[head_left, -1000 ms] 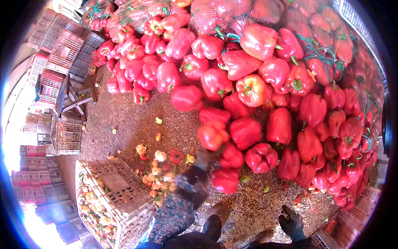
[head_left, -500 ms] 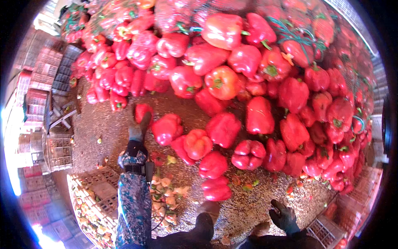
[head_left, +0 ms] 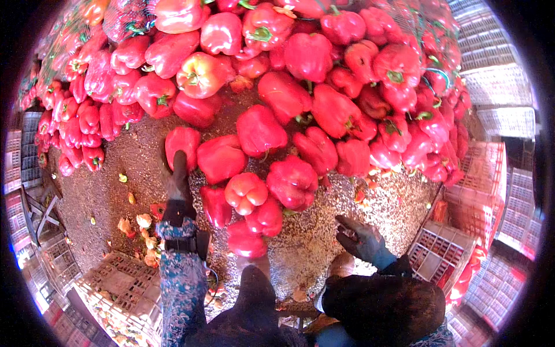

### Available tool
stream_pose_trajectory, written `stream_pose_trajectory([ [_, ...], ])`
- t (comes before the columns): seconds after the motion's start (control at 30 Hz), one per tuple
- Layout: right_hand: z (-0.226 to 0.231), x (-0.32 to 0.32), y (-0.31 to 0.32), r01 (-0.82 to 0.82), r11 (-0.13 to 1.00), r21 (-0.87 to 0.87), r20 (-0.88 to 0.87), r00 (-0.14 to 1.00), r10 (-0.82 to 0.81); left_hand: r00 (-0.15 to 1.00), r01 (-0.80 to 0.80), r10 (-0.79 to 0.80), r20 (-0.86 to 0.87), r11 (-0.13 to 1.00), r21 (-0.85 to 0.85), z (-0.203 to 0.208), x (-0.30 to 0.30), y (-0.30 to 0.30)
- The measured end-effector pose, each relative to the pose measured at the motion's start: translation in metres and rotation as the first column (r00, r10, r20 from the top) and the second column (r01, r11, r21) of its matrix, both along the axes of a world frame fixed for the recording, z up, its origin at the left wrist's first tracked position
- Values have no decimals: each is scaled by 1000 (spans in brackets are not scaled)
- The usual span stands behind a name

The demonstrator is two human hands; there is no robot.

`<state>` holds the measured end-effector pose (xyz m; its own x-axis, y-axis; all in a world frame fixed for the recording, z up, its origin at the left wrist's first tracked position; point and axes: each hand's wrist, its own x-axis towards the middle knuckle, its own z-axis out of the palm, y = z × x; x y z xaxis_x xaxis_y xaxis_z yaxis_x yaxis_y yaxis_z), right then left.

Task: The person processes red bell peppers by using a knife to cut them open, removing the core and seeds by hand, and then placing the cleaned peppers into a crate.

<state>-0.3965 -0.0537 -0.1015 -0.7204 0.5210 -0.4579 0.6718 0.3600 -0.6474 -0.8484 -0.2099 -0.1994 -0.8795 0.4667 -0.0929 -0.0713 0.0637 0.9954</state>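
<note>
The left hand [head_left: 177, 180] clasps a red bell pepper [head_left: 182, 143], other peppers [head_left: 222, 161] crowding its right, while the right hand [head_left: 363, 239], loosely spread, hangs near a plastic crate [head_left: 430, 266].

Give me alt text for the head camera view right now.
A person's left hand touches a red bell pepper at the edge of a big heap of peppers; their right hand hangs open above the littered ground. Slatted crates stand on both sides.

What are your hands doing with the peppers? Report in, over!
Left hand: gripping red pepper. Right hand: empty, fingers apart, above the littered floor. Close by: other red peppers, right of the gripped one.
</note>
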Motion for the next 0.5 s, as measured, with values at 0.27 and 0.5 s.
stream_pose_trajectory([
  [0.27,14,38,-29,155,987,-34,84,985,-151,938,-8,-68,340,976,218,-12,-45,-19],
  [0.5,31,73,-65,375,926,-38,28,927,-374,944,298,-309,116,949,105,138,2,6],
])
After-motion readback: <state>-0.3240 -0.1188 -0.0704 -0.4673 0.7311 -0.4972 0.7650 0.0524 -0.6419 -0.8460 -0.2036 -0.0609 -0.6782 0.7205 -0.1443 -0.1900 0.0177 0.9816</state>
